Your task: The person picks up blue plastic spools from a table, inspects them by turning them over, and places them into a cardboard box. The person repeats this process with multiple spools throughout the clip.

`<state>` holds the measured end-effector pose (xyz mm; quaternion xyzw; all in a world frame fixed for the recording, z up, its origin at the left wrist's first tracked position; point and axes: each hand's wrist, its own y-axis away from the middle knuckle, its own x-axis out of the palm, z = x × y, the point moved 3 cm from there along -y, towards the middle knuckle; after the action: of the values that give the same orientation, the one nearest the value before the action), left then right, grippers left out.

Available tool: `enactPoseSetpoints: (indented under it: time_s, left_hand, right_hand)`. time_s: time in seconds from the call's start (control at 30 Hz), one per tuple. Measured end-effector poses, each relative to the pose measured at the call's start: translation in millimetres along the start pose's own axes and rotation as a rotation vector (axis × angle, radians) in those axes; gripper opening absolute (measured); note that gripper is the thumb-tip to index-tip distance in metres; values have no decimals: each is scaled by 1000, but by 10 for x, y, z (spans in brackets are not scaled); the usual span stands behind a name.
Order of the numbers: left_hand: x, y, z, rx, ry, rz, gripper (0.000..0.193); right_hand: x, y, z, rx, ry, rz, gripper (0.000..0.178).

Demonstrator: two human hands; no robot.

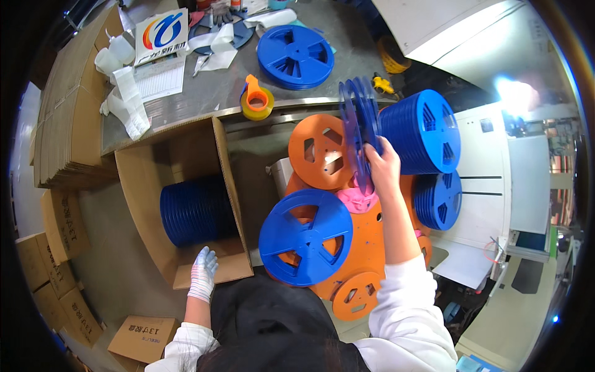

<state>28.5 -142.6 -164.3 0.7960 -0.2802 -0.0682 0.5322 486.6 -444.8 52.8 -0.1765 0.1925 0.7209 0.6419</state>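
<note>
My right hand [385,166] is closed on the rim of some thin blue plastic reels [361,115], held on edge and smeared by motion. They are between an orange disc with cut-outs [319,150] and a thick row of blue reels [427,133]. Below that row is a smaller stack of blue reels [437,199]. My left hand [204,270], in a white glove, holds nothing; its fingers are loosely stretched beside the near flap of an open carton [139,192]. Inside the carton, a row of dark blue reels [198,212] stands on edge. One blue reel [305,237] leans on the orange stand [372,239].
A metal bench [217,77] runs along the back, bearing stacked blue reels [295,56], an orange tape dispenser [256,102] and papers [158,79]. Flattened cartons [74,102] stand at left, above closed boxes [65,273]. A pink cloth [357,200] lies on the stand.
</note>
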Motion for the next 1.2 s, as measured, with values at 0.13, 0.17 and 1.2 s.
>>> enactPoseSetpoints:
  time_s: [0.13,0.17,1.2]
  left_hand:
    - [233,123,-277,8,-40,80,68]
    - [300,165,-367,6,-66,99,68]
    - [719,1667,-1495,429,-432,538,54]
  right_hand:
    - [-649,826,454,178,-545,-60,22]
    - [-714,1016,540,175,-633,-61,23]
    - [-115,3731,1276,542,-1253,-163,46]
